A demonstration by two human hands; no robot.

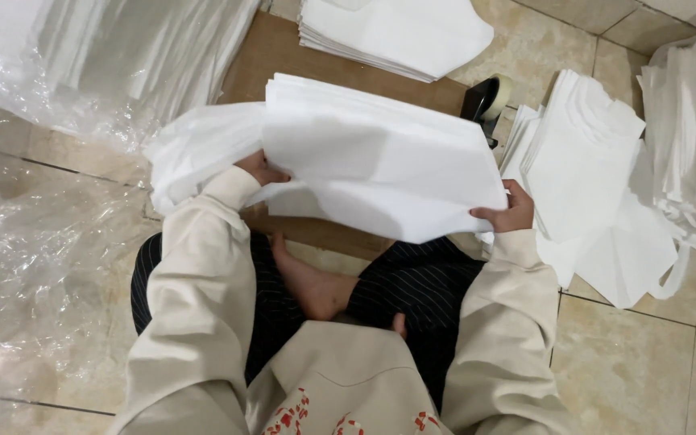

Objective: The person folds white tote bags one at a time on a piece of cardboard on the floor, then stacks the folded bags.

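I sit cross-legged on a tiled floor and hold a thick stack of white sheets (380, 153) lifted above a brown board (275, 56). My left hand (261, 169) grips the stack's left side, where the sheets bunch and curl. On the right, my right hand (511, 209) pinches the lower right corner. The stack tilts down toward my lap. Cream sleeves cover both arms. A bare foot (316, 286) shows between my dark striped trouser legs.
Another white stack (388, 32) lies on the board's far end. More white sheets (590, 169) are piled to the right, with a taller heap (694, 137) beyond. A tape dispenser (489, 97) stands at the board's right edge. Crumpled clear plastic (34, 242) covers the left floor.
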